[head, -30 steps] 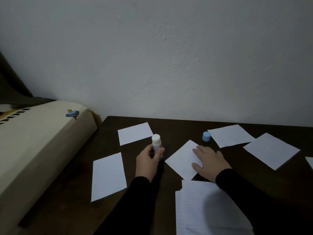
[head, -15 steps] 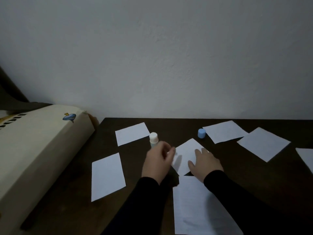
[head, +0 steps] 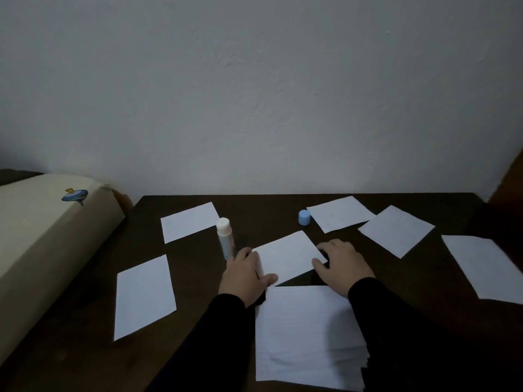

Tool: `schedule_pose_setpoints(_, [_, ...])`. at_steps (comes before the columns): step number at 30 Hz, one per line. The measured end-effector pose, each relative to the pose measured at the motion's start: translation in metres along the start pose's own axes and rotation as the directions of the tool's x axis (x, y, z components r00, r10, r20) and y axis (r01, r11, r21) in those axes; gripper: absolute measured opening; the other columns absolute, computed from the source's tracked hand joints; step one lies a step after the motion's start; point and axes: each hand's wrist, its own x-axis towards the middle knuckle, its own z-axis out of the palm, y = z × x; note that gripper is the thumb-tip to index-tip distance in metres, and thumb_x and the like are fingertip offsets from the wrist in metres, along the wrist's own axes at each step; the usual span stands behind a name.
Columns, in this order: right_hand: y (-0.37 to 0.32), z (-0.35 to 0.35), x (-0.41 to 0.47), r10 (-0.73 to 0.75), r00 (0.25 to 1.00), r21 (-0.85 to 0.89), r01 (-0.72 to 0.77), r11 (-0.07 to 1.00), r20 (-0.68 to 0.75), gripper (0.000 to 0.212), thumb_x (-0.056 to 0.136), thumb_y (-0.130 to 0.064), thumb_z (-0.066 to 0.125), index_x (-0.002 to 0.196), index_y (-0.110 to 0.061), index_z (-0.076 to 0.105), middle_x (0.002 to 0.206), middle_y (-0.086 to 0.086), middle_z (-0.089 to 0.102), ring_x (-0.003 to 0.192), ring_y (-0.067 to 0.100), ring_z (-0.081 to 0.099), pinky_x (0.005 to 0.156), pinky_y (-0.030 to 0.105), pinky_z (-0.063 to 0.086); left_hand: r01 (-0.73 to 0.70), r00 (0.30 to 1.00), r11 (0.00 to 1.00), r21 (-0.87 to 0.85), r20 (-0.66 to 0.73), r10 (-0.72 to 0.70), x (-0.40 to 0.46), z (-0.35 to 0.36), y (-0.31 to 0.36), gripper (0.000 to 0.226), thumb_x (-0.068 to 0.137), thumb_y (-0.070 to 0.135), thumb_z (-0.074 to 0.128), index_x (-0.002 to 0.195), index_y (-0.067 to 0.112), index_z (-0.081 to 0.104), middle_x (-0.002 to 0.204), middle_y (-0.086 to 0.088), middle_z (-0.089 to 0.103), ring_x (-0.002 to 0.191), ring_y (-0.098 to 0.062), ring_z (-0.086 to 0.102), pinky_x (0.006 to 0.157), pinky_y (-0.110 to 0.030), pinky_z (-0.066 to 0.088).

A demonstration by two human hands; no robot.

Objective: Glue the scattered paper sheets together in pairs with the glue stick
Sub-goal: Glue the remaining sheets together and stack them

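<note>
Head view: both hands (head: 246,274) (head: 343,264) on sheet (head: 285,256)

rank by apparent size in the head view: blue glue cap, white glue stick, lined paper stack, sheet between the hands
1. Lined white paper stack, though nearest the camera
2. White paper sheet between the hands
3. White glue stick
4. Small blue glue cap

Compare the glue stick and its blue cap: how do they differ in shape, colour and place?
The glue stick is a tall, slim tube with a white top; the cap is short, squat and all blue. The glue stick stands just beyond the left hand, left of the middle sheet; the cap stands farther back, beside a far sheet, away from both hands. Both stand upright on the table.
</note>
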Motion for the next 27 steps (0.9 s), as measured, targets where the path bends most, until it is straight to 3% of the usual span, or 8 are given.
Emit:
schedule_pose_setpoints(7, [0.024, -0.007, 0.039, 0.12, 0.983, 0.091, -0.109, 0.99, -0.138, 0.038, 0.095, -0.035, 0.052, 0.131, -0.025, 0.053, 0.131, -0.001, 0.053, 0.123, 0.017, 0.045, 0.104, 0.036, 0.04, -0.025, 1.0, 0.998, -0.05, 0.002, 0.025, 0.011, -0.002, -0.001, 0.072, 0.083, 0.053, 0.065, 0.143, 0.02, 0.04, 0.148, 0.006, 0.034, 0.135, -0.016, 0.03, 0.111, -0.034, 0.03])
schedule_pose_setpoints(13, [0.026, -0.003, 0.074, 0.186, 0.974, 0.063, -0.18, 0.982, -0.126, 0.049, 0.096, -0.038, 0.051, 0.142, -0.023, 0.043, 0.15, 0.002, 0.037, 0.139, 0.02, 0.032, 0.111, 0.044, 0.033, 0.0, 0.999, 1.0, -0.031, 0.054, 0.002, 0.018, -0.006, 0.004, 0.084, 0.081, 0.049, 0.069, 0.148, 0.019, 0.03, 0.148, 0.003, 0.034, 0.134, -0.016, 0.036, 0.112, -0.034, 0.035])
schedule_pose_setpoints(17, [0.026, 0.005, 0.081, 0.231, 0.972, -0.034, -0.232, 0.972, -0.039, 0.057, 0.097, -0.046, 0.044, 0.147, -0.021, 0.033, 0.152, 0.004, 0.033, 0.139, 0.023, 0.031, 0.111, 0.046, 0.03, 0.012, 0.998, 1.0, 0.001, 0.063, -0.012, 0.018, -0.007, 0.004, 0.073, 0.08, 0.052, 0.068, 0.138, 0.017, 0.042, 0.139, 0.002, 0.035, 0.122, -0.014, 0.044, 0.103, -0.027, 0.037])
schedule_pose_setpoints(21, [0.024, 0.009, 0.077, 0.243, 0.966, -0.068, -0.249, 0.966, -0.095, 0.053, 0.098, -0.046, 0.042, 0.144, -0.021, 0.038, 0.142, 0.004, 0.044, 0.13, 0.022, 0.04, 0.106, 0.044, 0.035, 0.008, 0.999, 1.0, 0.016, 0.046, -0.009, 0.016, -0.006, 0.001, 0.065, 0.08, 0.056, 0.067, 0.129, 0.017, 0.05, 0.133, 0.003, 0.036, 0.114, -0.012, 0.045, 0.099, -0.024, 0.037])
schedule_pose_setpoints(27, [0.024, 0.002, 0.072, 0.302, 0.947, 0.065, -0.297, 0.953, -0.107, 0.048, 0.096, -0.043, 0.049, 0.14, -0.022, 0.046, 0.134, 0.004, 0.052, 0.122, 0.023, 0.047, 0.103, 0.043, 0.039, -0.024, 0.999, 1.0, -0.004, 0.048, 0.024, 0.012, -0.011, 0.004, 0.058, 0.082, 0.05, 0.067, 0.126, 0.015, 0.054, 0.13, 0.004, 0.041, 0.112, -0.011, 0.047, 0.101, -0.026, 0.041])
